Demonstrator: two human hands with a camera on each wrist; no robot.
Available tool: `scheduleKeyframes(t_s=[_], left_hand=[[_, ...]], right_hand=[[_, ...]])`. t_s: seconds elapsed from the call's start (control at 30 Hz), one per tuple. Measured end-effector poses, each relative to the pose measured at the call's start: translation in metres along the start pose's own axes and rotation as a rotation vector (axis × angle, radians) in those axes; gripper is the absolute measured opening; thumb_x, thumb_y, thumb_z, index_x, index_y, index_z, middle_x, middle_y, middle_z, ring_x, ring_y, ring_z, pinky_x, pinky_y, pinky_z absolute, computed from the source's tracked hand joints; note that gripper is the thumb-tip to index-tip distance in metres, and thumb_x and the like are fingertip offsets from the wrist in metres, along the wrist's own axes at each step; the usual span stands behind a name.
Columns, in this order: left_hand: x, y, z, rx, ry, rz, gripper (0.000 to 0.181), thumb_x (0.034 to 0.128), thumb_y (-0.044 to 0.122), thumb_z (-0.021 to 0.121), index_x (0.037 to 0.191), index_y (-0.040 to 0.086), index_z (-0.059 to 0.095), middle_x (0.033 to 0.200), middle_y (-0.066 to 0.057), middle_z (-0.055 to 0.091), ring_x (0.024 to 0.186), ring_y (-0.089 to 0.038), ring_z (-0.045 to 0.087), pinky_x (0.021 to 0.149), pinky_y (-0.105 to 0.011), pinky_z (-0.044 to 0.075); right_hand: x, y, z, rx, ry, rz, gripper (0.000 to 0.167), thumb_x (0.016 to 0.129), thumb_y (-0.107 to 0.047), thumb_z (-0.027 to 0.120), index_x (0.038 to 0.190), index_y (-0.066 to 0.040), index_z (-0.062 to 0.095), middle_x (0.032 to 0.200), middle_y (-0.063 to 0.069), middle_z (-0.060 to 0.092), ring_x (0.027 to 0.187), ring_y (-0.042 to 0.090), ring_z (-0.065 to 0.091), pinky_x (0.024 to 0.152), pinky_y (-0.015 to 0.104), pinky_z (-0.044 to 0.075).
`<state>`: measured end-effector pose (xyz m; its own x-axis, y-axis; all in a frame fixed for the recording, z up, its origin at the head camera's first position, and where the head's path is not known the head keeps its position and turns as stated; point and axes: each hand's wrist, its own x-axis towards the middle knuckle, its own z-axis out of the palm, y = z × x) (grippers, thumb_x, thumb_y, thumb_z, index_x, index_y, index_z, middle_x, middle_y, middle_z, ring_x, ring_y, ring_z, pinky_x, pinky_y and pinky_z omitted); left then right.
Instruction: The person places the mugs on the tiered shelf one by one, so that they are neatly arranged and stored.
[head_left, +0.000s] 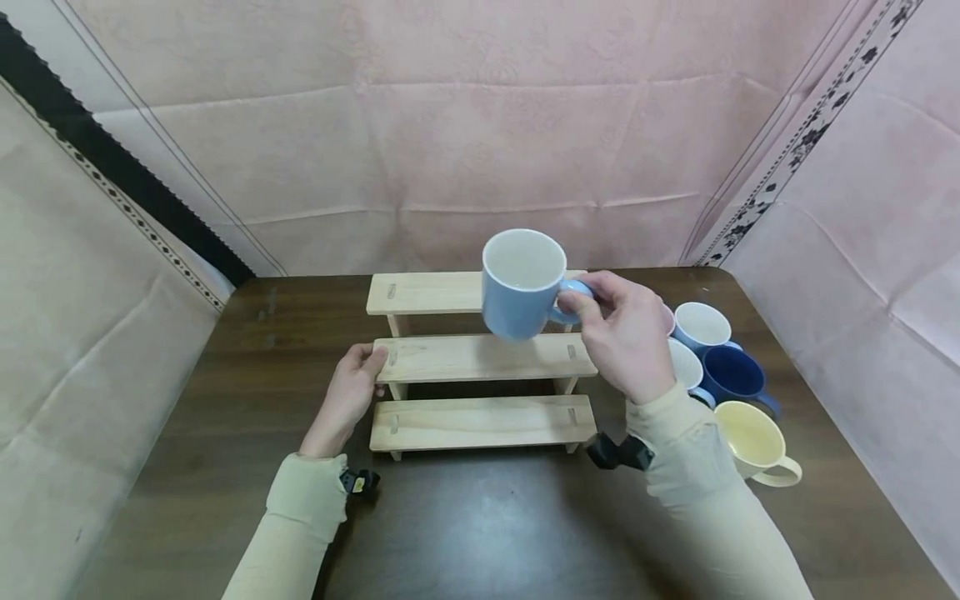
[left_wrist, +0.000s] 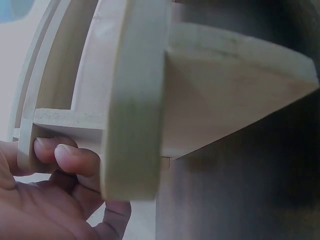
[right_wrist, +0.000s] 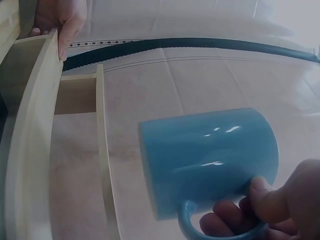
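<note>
A light blue mug (head_left: pixel 517 292) with a white inside is held in the air by its handle in my right hand (head_left: pixel 626 333). It hangs over the upper part of a three-step wooden rack (head_left: pixel 480 421). In the right wrist view the mug (right_wrist: pixel 210 160) shows its glossy side, with the fingers through the handle and the thumb against the wall. My left hand (head_left: pixel 351 392) grips the left end of the rack's middle step (head_left: pixel 480 358). The left wrist view shows its fingers (left_wrist: pixel 80 160) curled around that board's end.
Several mugs stand together at the right: a yellow one (head_left: pixel 750 437), a dark blue one (head_left: pixel 731 375), a light blue one (head_left: pixel 701 325), a white-lined one (head_left: pixel 682 364) and a partly hidden pink one. Pale cloth (head_left: pixel 480 150) hangs behind the brown table (head_left: pixel 480 533) and at both sides.
</note>
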<state>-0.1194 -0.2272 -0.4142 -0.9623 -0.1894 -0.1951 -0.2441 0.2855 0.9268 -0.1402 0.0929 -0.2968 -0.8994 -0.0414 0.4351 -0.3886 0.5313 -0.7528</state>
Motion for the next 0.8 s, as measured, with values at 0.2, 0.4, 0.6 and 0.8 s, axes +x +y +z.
scheduleKeyframes(t_s=[0.2, 0.4, 0.6, 0.8], left_hand=[[-0.001, 0.0, 0.001, -0.012, 0.004, -0.01, 0.043, 0.1055, 0.03, 0.039, 0.13, -0.005, 0.043, 0.101, -0.013, 0.05, 0.075, -0.019, 0.049, 0.067, -0.027, 0.044], [-0.001, 0.001, 0.002, -0.026, 0.006, -0.011, 0.043, 0.1056, 0.03, 0.039, 0.131, -0.005, 0.043, 0.101, -0.013, 0.05, 0.076, -0.018, 0.049, 0.065, -0.024, 0.044], [-0.001, 0.0, 0.001, -0.026, 0.009, -0.01, 0.042, 0.1057, 0.029, 0.039, 0.131, -0.005, 0.043, 0.101, -0.013, 0.05, 0.076, -0.018, 0.049, 0.065, -0.024, 0.044], [-0.001, 0.0, 0.002, -0.033, 0.012, -0.004, 0.042, 0.1055, 0.029, 0.04, 0.131, -0.005, 0.043, 0.102, -0.014, 0.05, 0.076, -0.018, 0.049, 0.065, -0.024, 0.045]], right_hand=[[0.021, -0.008, 0.022, 0.086, -0.046, 0.043, 0.016, 0.092, -0.02, 0.069, 0.098, -0.005, 0.072, 0.087, 0.006, 0.072, 0.08, 0.017, 0.067, 0.072, 0.031, 0.053], [0.037, -0.015, 0.049, 0.127, -0.061, 0.067, 0.019, 0.092, -0.021, 0.069, 0.098, -0.004, 0.072, 0.086, 0.007, 0.072, 0.079, 0.017, 0.068, 0.075, 0.032, 0.055], [0.048, -0.021, 0.07, 0.12, -0.08, 0.083, 0.021, 0.092, -0.023, 0.069, 0.101, -0.003, 0.071, 0.087, 0.006, 0.071, 0.08, 0.014, 0.066, 0.076, 0.031, 0.055], [0.052, -0.021, 0.086, 0.131, -0.085, 0.084, 0.023, 0.093, -0.023, 0.068, 0.101, -0.002, 0.07, 0.086, 0.006, 0.07, 0.079, 0.014, 0.066, 0.075, 0.031, 0.055]])
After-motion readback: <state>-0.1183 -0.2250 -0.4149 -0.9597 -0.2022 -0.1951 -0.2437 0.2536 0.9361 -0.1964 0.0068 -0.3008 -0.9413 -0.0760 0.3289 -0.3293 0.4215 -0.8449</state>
